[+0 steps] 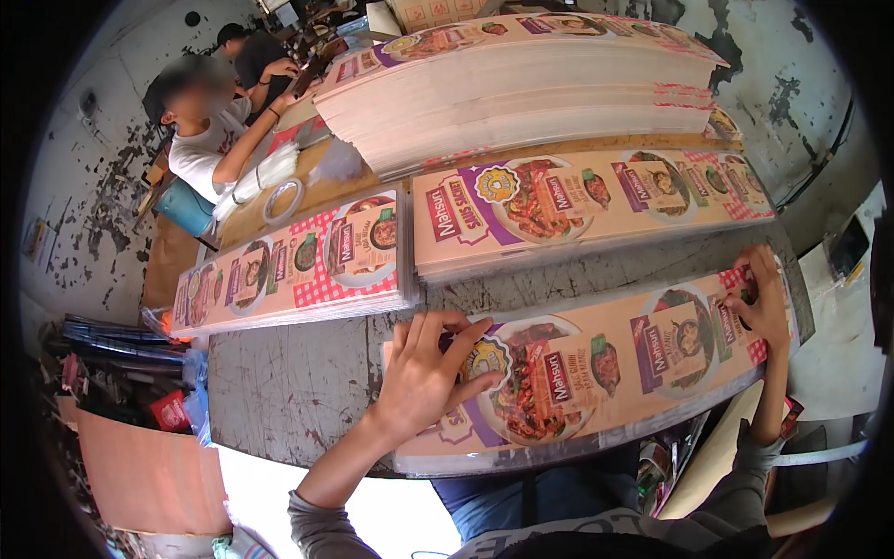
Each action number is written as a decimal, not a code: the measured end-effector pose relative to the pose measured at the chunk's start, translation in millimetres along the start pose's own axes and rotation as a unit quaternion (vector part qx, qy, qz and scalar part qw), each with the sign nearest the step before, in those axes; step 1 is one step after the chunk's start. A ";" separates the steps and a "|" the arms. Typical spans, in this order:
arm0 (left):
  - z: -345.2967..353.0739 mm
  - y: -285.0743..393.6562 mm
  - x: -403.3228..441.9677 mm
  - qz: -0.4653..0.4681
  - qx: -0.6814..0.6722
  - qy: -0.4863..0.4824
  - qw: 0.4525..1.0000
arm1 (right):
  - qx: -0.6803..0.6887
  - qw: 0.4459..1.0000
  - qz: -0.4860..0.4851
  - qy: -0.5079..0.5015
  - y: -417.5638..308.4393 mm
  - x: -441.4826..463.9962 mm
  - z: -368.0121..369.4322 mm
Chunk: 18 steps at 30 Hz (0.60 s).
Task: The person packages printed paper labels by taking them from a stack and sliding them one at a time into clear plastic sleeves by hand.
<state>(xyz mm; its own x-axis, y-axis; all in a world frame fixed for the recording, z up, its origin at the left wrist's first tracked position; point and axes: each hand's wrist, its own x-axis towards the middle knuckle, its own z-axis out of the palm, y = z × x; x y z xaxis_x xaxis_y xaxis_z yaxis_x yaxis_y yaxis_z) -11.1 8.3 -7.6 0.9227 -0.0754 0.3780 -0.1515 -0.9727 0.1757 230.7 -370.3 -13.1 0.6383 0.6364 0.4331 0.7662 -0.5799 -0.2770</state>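
A long printed sheet with "Mahsun" food pictures lies on the grey table in front of me, with clear plastic along its near edge. Across its left end rests my left hand, thumb and forefinger spread apart on the print and the other fingers bent near the far edge. At the opposite end my right hand curls its fingers and thumb around the sheet's far right edge. Just behind lies a stack of matching printed sheets. Another plastic-covered stack sits to the left.
A tall pile of printed sheets stands at the back of the grey table. Near it are a roll of tape and a bundle of white strips. Two people work at the far left. Clutter lies on the floor.
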 end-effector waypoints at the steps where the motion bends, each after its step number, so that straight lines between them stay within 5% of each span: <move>1: 0.3 -0.3 0.1 0.000 0.000 0.000 1.000 | 0.002 1.000 0.002 -0.002 -0.8 0.7 -0.2; 9: -24.5 -5.6 0.0 0.017 0.010 -0.073 0.997 | -0.008 1.000 0.006 0.003 -10.1 2.3 -0.6; 12: -41.1 -15.1 -9.5 -0.044 0.004 -0.124 0.991 | -0.020 1.000 -0.007 0.013 -15.8 0.4 -2.0; 18: -44.3 -0.6 -24.8 -0.119 0.015 -0.134 0.984 | -0.134 0.984 0.109 -0.046 -54.4 -7.4 -0.9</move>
<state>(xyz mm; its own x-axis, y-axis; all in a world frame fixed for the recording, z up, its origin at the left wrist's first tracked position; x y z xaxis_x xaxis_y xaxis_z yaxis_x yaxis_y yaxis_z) -49.6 20.4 23.2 0.9918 0.1037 0.0753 0.0867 -0.9756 0.2016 184.3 -343.9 -0.5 0.7988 0.5178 0.3064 0.5705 -0.8135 -0.1126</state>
